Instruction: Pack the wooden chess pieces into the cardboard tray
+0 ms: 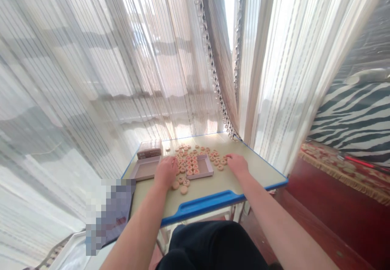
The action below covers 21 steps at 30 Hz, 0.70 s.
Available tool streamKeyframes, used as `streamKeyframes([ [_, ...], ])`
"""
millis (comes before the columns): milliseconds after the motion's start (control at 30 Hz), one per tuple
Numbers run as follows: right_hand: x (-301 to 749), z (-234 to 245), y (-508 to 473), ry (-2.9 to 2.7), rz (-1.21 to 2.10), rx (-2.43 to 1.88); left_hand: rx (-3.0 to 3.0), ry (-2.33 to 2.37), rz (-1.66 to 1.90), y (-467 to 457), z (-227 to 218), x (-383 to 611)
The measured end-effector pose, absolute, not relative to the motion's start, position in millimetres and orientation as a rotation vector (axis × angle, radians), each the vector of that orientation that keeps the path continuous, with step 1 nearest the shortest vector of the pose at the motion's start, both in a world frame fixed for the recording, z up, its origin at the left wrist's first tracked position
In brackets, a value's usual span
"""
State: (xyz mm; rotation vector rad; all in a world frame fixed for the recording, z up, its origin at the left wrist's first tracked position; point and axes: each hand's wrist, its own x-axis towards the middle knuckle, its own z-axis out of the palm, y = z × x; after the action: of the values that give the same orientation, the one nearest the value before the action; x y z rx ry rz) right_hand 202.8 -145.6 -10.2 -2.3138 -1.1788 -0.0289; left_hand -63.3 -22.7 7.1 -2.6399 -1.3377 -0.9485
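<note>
Round wooden Chinese chess pieces [215, 160] with red or dark characters lie spread over a small pale table. A shallow open box [208, 165] holds two columns of red-marked pieces [192, 166] along its left side. My left hand [166, 171] is closed between this box and another shallow tray, its fingertips beside the pieces left of the box; what it may hold is hidden. On the right, my right hand [237, 164] has its fingers pinched together at a chess piece [225, 157] at the edge of the loose group.
A shallow tray [146, 169] and a brown closed box [149, 149] stand at the table's left. Several loose pieces [183, 189] lie near the front. The table [262, 168] has a raised blue front edge [210, 201]. Sheer curtains [170, 79] hang behind it.
</note>
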Motion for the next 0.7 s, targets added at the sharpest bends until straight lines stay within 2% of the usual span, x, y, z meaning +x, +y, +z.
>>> streamKeyframes([
  [267, 197.9, -1.1, -153.6, -1.137, 0.007, -2.368, -2.619, -1.381, -0.927, -32.9, 10.3, -62.2],
  [700, 194.9, -12.2, -137.8, -1.115, -0.057, -2.475, -2.596, -1.369, -0.801, -23.3, -2.1, -57.8],
])
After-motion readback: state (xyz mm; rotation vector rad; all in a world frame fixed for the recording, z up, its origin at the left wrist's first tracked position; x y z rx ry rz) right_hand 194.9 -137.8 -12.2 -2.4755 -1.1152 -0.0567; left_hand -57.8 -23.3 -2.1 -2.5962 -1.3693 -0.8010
